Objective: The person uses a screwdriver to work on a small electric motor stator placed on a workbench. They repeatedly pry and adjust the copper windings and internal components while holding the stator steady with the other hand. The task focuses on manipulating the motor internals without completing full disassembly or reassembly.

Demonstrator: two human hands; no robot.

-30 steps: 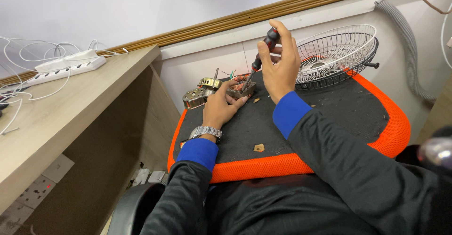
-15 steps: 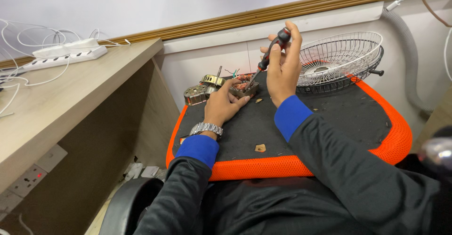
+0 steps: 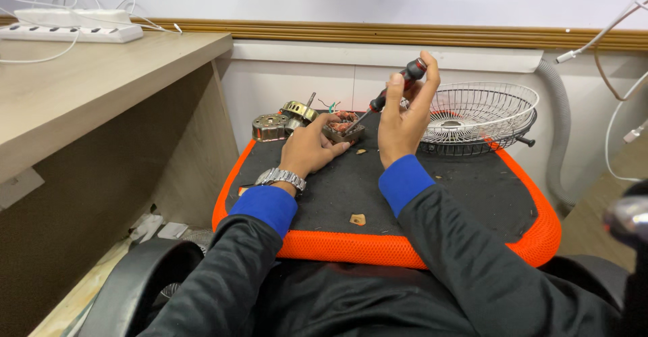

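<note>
At frame centre, the right hand has lowered slightly, gripping the screwdriver whose tip now meets the motor core pinned by the left hand.

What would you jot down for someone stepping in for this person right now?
Left hand steadies the small motor core with copper windings on the black, orange-rimmed seat pad.
Right hand holds a red-and-black screwdriver, tip down at the core.
Metal motor housings lie behind the left hand; wire fan guard sits to the right.
Done: motor opened, housings off.
Left: the core, which the screwdriver tip is on.
</note>
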